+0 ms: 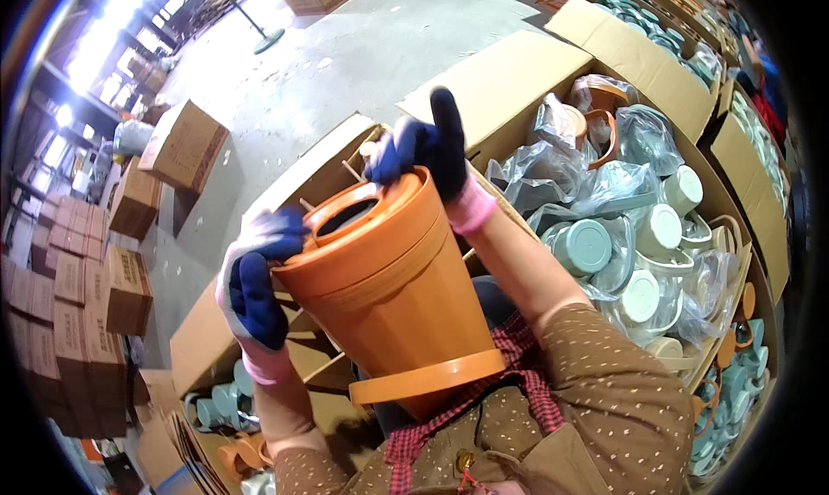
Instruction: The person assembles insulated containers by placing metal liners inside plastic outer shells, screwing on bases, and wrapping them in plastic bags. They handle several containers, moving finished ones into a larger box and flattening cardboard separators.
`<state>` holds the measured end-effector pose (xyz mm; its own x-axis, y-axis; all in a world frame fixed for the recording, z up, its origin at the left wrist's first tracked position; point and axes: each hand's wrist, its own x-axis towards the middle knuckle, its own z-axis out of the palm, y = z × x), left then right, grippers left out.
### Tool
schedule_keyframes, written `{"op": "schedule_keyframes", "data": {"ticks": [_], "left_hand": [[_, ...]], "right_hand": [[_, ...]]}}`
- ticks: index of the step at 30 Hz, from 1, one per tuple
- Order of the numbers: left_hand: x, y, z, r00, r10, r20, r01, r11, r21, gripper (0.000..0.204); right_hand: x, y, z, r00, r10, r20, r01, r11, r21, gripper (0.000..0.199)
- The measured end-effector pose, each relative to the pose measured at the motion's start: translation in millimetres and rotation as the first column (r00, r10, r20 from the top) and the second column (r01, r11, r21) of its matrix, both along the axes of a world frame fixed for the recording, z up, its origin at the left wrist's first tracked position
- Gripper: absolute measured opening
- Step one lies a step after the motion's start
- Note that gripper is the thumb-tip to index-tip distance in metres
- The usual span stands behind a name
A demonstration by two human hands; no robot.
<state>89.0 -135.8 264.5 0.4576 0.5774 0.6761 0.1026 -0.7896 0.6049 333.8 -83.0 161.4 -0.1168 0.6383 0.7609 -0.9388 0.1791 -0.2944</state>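
A tapering orange plastic pot (389, 279) tilts in front of my body. Its wide rim faces away from me, with an opening in the orange insert (345, 218) there. A flat orange ring like a saucer sits round the narrow end near my apron. My left hand (259, 275), in a white and blue glove with a pink cuff, is closed on the rim's left side. At the rim's far right, my gloved right hand (423, 150) bends its fingers over the edge, one dark finger sticking up. What lies inside the pot is hidden.
Open cardboard box (509, 81) at right holds bagged pale green and orange pots (583, 246). More boxes of small pots stand at far right and lower left. Cartons (184, 145) stand stacked at left. A metal stand (268, 40) is on the grey floor beyond.
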Motion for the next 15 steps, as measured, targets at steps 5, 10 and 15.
{"op": "schedule_keyframes", "data": {"ticks": [5, 10, 15], "left_hand": [[13, -22, 32, 0.985, -0.067, -0.160, 0.101, 0.972, 0.214, 0.034], [-7, 2, 3, 0.998, -0.070, 0.003, 0.069, 0.996, 0.061, 0.042], [11, -25, 27, 0.993, -0.055, -0.105, 0.074, 0.981, 0.180, 0.026]], "right_hand": [[-44, -47, 38, 0.970, 0.182, 0.161, -0.070, 0.844, -0.532, 0.078], [-16, -17, 7, 0.927, -0.287, 0.240, 0.319, 0.942, -0.106, 0.077], [-54, -42, 26, 0.978, 0.203, 0.052, -0.154, 0.865, -0.478, 0.063]]}}
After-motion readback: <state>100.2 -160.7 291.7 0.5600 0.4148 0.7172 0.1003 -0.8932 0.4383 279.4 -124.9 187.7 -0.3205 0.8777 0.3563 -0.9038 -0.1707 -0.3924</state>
